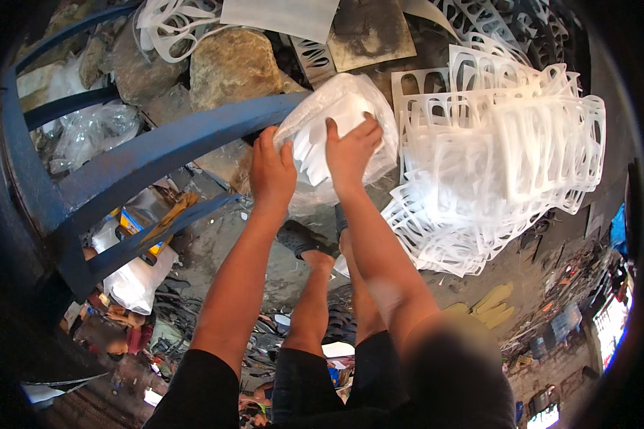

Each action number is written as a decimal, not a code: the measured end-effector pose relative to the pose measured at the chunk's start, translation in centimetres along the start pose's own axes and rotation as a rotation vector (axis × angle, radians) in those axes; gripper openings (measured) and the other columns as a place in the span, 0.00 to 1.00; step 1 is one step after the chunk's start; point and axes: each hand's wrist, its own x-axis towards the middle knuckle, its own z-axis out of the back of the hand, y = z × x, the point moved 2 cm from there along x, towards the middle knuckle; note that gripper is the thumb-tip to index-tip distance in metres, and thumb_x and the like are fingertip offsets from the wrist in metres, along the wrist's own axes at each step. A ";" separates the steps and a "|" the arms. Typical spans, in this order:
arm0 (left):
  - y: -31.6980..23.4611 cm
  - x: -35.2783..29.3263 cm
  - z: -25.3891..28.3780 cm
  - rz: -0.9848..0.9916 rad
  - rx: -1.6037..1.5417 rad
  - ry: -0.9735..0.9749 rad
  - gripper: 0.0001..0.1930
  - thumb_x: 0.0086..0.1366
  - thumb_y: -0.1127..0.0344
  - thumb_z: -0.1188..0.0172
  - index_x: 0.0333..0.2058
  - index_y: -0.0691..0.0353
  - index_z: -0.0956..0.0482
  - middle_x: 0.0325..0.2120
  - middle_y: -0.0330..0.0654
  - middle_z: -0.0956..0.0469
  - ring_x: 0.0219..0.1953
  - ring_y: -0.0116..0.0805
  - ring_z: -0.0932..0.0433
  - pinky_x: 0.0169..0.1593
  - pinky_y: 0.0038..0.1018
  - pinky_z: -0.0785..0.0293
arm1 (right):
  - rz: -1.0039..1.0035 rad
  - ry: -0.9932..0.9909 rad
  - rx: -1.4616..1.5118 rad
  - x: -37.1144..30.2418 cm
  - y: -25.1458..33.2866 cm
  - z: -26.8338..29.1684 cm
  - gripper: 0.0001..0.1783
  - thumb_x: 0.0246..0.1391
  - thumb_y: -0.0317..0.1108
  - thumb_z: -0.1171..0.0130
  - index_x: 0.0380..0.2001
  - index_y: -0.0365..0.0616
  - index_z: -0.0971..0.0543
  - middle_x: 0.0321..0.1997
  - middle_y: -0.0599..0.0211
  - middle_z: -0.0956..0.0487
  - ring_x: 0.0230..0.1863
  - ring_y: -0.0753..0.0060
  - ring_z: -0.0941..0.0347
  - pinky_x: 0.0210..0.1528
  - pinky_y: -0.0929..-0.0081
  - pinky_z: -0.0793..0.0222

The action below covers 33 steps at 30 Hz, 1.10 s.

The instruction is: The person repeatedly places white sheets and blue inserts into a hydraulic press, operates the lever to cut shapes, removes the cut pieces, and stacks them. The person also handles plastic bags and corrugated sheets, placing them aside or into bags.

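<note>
Both hands grip a clear plastic bag (340, 125) of white cut-outs straight ahead: left hand (270, 171) clasps its near-left edge beside the blue bar (164, 146), right hand (350, 150) lies flat on top, fingers spread; the white sheet pile (501, 164) sits just right

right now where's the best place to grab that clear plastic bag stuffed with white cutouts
Probably by both sides of the clear plastic bag of white cutout pieces, coming from below. It bulges round and leans on the blue metal bar, so the left hand and right hand, already gripping its lower part, can cradle it.
</note>
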 end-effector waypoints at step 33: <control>1.0 -1.3 2.8 0.141 -0.098 0.114 0.27 0.62 0.65 0.36 0.59 0.59 0.33 0.50 0.53 0.26 0.52 0.50 0.26 0.54 0.40 0.29 | 0.058 -0.058 -0.006 -3.9 -4.4 7.2 0.39 0.51 0.39 0.35 0.61 0.32 0.39 0.53 0.34 0.28 0.57 0.37 0.31 0.60 0.56 0.36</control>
